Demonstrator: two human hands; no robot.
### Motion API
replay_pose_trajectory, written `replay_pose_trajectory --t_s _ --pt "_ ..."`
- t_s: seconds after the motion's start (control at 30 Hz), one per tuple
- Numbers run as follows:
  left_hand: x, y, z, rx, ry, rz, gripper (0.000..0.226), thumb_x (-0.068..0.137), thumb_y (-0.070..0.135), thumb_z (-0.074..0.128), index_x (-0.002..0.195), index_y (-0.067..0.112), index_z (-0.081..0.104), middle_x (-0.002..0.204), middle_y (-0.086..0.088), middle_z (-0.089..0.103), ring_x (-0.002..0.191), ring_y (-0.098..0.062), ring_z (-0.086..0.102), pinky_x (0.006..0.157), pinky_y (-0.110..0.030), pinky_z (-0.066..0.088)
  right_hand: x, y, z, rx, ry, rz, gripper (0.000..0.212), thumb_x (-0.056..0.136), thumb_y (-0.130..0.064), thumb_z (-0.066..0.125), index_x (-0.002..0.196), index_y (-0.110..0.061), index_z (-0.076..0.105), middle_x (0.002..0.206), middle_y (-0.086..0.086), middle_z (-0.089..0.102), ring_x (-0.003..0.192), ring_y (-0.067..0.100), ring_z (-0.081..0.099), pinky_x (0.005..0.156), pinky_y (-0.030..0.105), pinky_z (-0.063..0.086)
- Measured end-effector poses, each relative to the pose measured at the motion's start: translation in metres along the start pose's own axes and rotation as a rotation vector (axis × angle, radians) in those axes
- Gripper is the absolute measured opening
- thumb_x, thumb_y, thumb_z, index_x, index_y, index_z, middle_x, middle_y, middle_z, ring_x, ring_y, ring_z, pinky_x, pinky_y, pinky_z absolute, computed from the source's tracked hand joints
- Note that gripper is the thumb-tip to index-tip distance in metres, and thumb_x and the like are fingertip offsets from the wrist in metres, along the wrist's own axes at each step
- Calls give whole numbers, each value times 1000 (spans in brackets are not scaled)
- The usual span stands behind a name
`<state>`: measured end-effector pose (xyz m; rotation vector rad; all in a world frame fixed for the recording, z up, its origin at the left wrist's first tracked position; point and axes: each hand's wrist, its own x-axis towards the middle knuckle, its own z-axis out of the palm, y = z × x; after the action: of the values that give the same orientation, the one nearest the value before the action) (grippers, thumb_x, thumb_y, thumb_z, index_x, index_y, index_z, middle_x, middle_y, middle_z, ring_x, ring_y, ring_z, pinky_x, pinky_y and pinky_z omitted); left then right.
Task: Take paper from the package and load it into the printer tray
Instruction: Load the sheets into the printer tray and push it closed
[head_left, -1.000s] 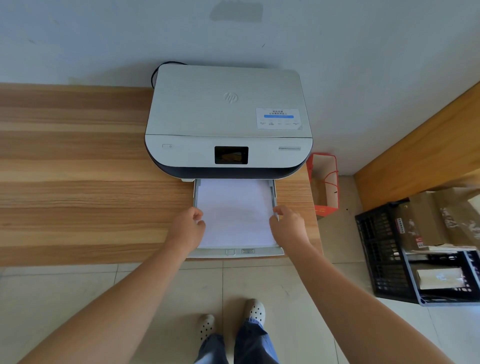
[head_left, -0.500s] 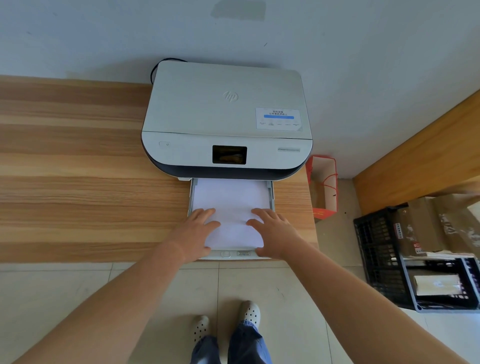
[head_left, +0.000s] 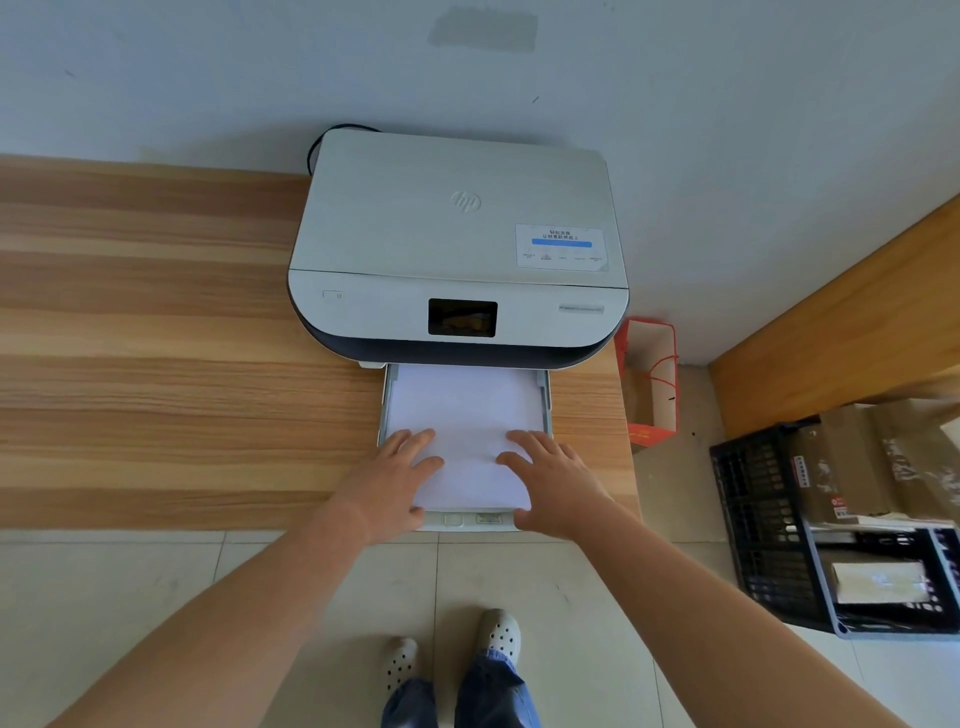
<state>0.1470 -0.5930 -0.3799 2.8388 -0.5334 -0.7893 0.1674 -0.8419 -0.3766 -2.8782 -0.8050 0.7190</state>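
A white printer (head_left: 457, 244) with a dark screen stands at the right end of a wooden table (head_left: 156, 364), against the wall. Its paper tray (head_left: 470, 522) is pulled out toward me over the table's front edge. A stack of white paper (head_left: 465, 410) lies flat inside the tray. My left hand (head_left: 392, 478) rests palm down on the stack's near left part, fingers spread. My right hand (head_left: 553, 480) lies flat on the near right part, fingers spread too. Neither hand grips anything. No paper package is in view.
A red paper bag (head_left: 652, 384) stands on the floor just right of the table. Farther right a black plastic crate (head_left: 769, 519) holds cardboard boxes. A wooden panel (head_left: 841, 322) runs along the right wall. My feet stand on the tiled floor below the tray.
A second ago my hands pinched the stack's left and right edges; they have moved onto the top of the paper and lie flat on it. The tray has slid slightly inward.
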Motion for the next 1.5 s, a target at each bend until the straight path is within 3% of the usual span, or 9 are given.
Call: replay_pose_trajectory --t_s 0.13,0.2,0.27,0.37,0.5,0.63,0.77,1.1,1.5 --pt "-1 -3 0 -41 12 15 70 86 38 54 149 29 24 161 8 -1 147 -16 -2 113 -36 31 1 1 -9 159 12 48 67 81 -43 63 141 -29 36 155 -2 21 143 20 16 115 44 22" --pt "-1 -7 -4 -122 108 3 67 86 41 55 147 25 30 157 6 15 145 -15 9 113 -34 30 6 7 -17 336 125 182 57 85 -41 60 137 -25 43 148 -2 34 137 20 30 112 41 29" --pt "4 -13 -9 -229 280 -85 56 88 39 57 137 17 44 142 0 38 134 -18 30 108 -31 33 15 17 -25 454 232 369 44 89 -34 56 130 -19 51 136 2 47 123 22 45 103 38 39" --pt "15 -28 -18 -367 431 -347 31 91 35 55 112 13 56 111 -3 57 104 -23 49 88 -35 45 27 30 -33 542 203 579 28 93 -24 44 115 -13 57 118 6 55 99 23 52 80 34 43" --pt "25 -40 -27 -460 325 -487 19 93 34 50 86 17 54 81 -2 61 76 -23 57 69 -41 52 36 39 -34 505 85 647 27 94 -23 35 101 -11 57 98 7 58 82 23 54 67 32 42" --pt "34 -45 -34 -518 237 -502 18 96 30 46 88 17 55 79 -1 62 72 -18 58 65 -37 50 44 41 -36 470 -2 617 25 93 -21 34 91 -12 57 83 6 60 66 17 55 60 31 47" --pt "41 -47 -39 -461 185 -502 19 95 26 48 78 17 52 75 -6 62 63 -17 52 56 -32 40 49 40 -39 395 11 600 19 88 -19 40 92 -11 56 81 5 59 68 21 57 54 29 43" --pt "42 -47 -42 -330 111 -470 26 95 24 42 71 17 49 70 -3 57 60 -15 50 51 -28 35 54 38 -40 354 -18 582 17 87 -18 40 89 -12 55 77 3 55 71 24 60 62 34 53" --pt "43 -43 -39 -342 118 -455 26 96 21 40 71 18 46 68 -3 54 57 -14 47 50 -26 34 58 33 -36 376 -7 619 14 86 -16 38 85 -16 52 73 1 52 68 24 56 50 26 39"
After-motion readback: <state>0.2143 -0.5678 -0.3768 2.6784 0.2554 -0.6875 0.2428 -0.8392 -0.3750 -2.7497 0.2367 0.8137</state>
